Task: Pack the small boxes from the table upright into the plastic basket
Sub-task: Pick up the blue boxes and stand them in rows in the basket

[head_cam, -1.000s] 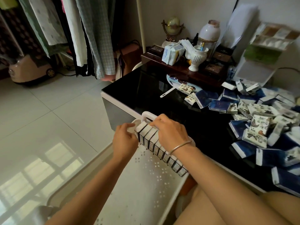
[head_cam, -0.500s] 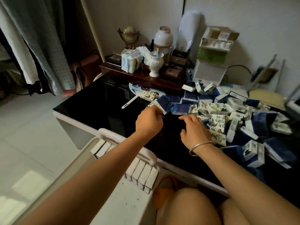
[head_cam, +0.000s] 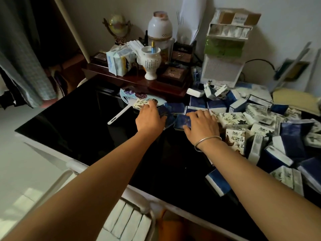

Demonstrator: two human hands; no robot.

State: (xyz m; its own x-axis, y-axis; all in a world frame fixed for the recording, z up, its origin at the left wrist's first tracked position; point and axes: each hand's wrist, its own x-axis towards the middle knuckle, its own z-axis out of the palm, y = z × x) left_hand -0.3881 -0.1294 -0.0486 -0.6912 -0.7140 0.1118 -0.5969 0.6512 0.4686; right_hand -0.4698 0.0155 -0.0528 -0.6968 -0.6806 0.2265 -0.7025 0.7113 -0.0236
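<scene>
Bare forearms; silver bangle [head_cam: 207, 141] on right wrist.

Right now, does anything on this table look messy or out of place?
Yes. The small boxes lie in a jumbled heap on the right of the table, tipped every way and overlapping. One box sits on a paddle fan. The packed boxes in the basket stand in a neat row.

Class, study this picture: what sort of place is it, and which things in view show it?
Most likely a room in a home: clothes hang at the left, a globe ornament and a white vase stand at the back, and a hand fan lies on the black table.
</scene>
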